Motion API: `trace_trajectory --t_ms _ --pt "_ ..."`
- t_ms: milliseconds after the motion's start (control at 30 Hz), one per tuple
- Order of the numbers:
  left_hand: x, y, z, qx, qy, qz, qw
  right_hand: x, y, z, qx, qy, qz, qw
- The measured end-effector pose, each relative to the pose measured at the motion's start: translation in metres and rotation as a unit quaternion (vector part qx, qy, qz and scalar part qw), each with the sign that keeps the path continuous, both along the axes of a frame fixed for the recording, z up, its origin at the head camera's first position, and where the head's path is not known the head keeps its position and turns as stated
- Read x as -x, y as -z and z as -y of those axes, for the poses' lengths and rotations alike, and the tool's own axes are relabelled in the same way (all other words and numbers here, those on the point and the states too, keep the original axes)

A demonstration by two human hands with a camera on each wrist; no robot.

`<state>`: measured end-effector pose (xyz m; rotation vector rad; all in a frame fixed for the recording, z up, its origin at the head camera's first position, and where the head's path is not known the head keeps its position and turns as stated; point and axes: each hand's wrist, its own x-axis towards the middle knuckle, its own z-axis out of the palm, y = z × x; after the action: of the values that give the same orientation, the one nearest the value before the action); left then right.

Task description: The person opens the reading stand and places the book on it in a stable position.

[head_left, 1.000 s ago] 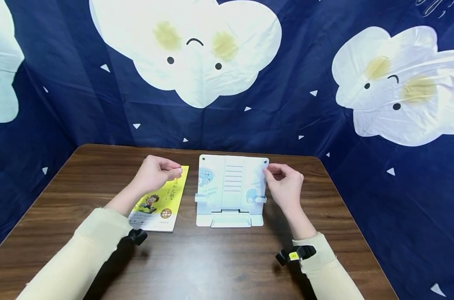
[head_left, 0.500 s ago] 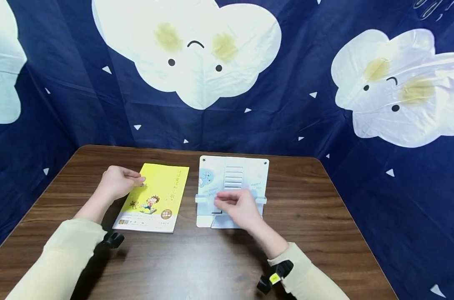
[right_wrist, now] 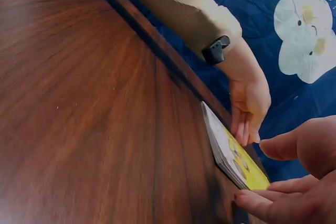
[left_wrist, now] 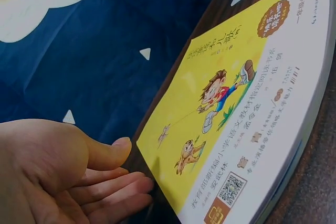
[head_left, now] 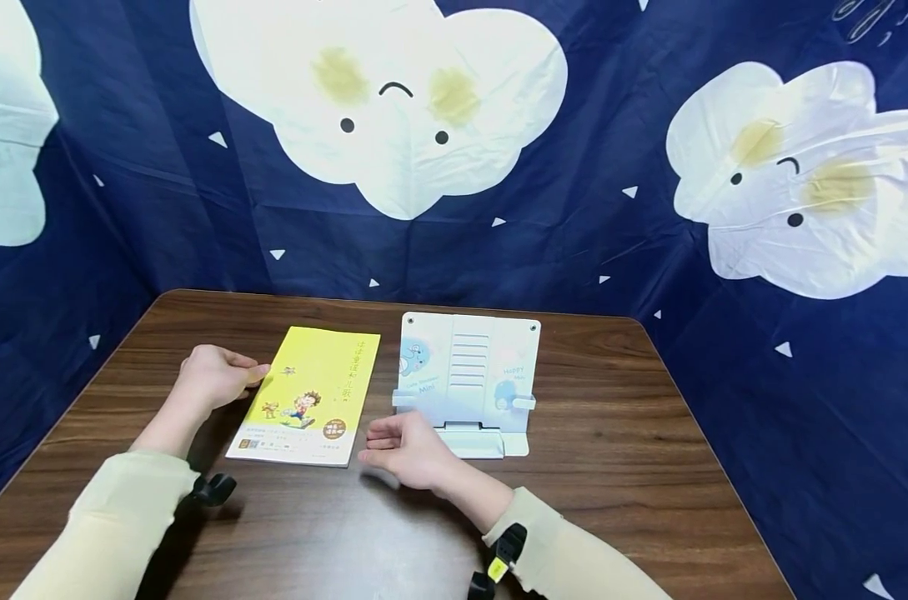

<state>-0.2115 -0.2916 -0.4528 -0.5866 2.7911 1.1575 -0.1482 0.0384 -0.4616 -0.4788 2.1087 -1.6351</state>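
Observation:
A yellow and white children's book (head_left: 311, 392) lies flat on the wooden table, its cover printed with a running child. At its left edge is my left hand (head_left: 217, 377), fingertips right at the side and thumb held above. In the left wrist view the thumb and fingers of the left hand (left_wrist: 84, 171) stand apart, with the book (left_wrist: 210, 114) just beyond them. By the book's lower right edge hovers my right hand (head_left: 407, 450), thumb and fingers spread apart. The right wrist view shows the right hand (right_wrist: 299, 182) with its fingers near the book's edge.
A pale blue book stand (head_left: 469, 375) with a cartoon print stands right of the book, partly behind my right hand. The brown wooden table (head_left: 611, 467) extends on all sides. A dark blue cloth (head_left: 333, 225) with white clouds hangs behind the table.
My right hand left the stand's right edge, crossed in front of it and reached the book's right side. My left hand moved from over the book leftward and down to its left edge.

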Motion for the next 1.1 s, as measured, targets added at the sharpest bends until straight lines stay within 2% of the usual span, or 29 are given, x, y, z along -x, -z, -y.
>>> trace_trajectory --t_ms 200,400,533,800,1100 --pt "-0.001 0.001 0.0 -0.029 0.012 0.008 0.9995 0.003 0.005 0.012 0.023 0.039 0.03 0.998" --pt "0.0 0.002 0.002 -0.051 0.022 0.011 0.9984 0.007 0.007 0.024 0.068 0.085 0.071 0.991" --pt "0.0 0.002 0.003 -0.05 0.02 0.013 0.9985 0.012 0.012 0.031 0.083 0.107 0.096 0.986" --pt "-0.002 0.001 0.004 -0.029 0.01 0.034 0.999 0.017 0.016 0.04 0.164 0.09 0.184 0.965" --pt "-0.004 0.003 0.009 -0.001 0.012 0.059 0.9982 0.019 0.016 0.05 0.18 0.086 0.223 0.954"
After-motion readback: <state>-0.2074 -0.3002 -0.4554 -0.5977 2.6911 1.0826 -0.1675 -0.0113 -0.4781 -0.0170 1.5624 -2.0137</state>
